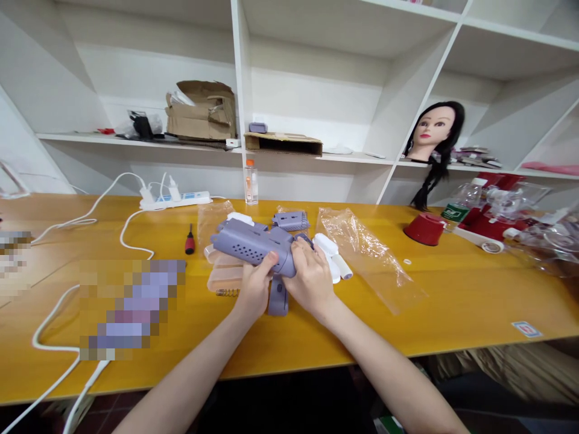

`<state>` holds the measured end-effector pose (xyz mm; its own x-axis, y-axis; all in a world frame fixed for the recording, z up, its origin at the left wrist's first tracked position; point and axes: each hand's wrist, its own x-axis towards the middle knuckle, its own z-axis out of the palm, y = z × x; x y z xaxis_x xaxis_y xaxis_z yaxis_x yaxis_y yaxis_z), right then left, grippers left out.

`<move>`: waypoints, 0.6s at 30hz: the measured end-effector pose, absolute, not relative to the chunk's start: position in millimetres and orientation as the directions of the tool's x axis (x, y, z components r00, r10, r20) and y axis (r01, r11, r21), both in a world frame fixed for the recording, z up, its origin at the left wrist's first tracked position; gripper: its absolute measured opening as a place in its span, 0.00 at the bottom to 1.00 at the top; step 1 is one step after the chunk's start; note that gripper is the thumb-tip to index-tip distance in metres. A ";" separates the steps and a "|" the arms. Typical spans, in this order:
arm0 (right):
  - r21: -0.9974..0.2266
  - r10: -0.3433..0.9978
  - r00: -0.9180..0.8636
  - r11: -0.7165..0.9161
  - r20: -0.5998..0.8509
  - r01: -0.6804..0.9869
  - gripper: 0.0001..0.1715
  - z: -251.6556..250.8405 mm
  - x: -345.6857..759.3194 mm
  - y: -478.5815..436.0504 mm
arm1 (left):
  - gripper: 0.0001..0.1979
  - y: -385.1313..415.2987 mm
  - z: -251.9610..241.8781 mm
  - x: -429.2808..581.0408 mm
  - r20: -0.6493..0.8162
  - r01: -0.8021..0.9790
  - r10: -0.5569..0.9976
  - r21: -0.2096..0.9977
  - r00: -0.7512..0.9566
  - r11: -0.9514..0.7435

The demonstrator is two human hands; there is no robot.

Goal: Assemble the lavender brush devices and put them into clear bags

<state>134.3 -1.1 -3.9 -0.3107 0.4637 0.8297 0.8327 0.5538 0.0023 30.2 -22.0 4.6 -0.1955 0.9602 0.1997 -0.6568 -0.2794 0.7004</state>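
Observation:
A lavender plastic gun-shaped device (253,242) with rows of small holes along its side is held up over the table between both hands. My left hand (257,283) wraps round its underside, thumb on the side. My right hand (312,274) closes on its right end, fingers curled over the top, partly hiding a dark part. A lavender grip-like piece (278,298) shows below, between my hands; whether it joins the device I cannot tell. Behind lies another lavender part (290,220). White parts (332,256) lie at the right, peach-coloured pieces (224,271) at the left.
A red-handled screwdriver (190,240) and a power strip (176,201) with white cables lie left. Clear plastic bags (366,253) spread right of my hands. A bottle (251,184) stands at the back; a red cup-shaped piece (424,229) and a mannequin head (432,129) are farther right.

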 end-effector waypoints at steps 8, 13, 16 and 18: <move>-0.231 0.600 -0.336 0.673 0.726 0.703 0.34 5.7 137.3 -12.5 | 0.23 -15.5 9.3 14.7 0.200 -0.658 0.970 0.714 -0.139 -0.241; -0.688 0.753 -0.195 0.655 0.628 0.314 0.27 19.5 149.2 -11.0 | 0.17 -11.1 12.3 6.1 0.160 -0.725 0.985 0.670 -0.072 -0.162; -0.846 0.854 -0.157 0.516 0.496 0.135 0.26 24.6 153.8 -4.9 | 0.16 -14.1 12.0 10.2 0.159 -0.736 0.987 0.664 -0.032 -0.131; -0.894 0.887 -0.171 0.444 0.428 0.065 0.27 27.3 155.9 -3.1 | 0.16 -16.4 11.2 13.7 0.151 -0.735 0.988 0.669 -0.016 -0.114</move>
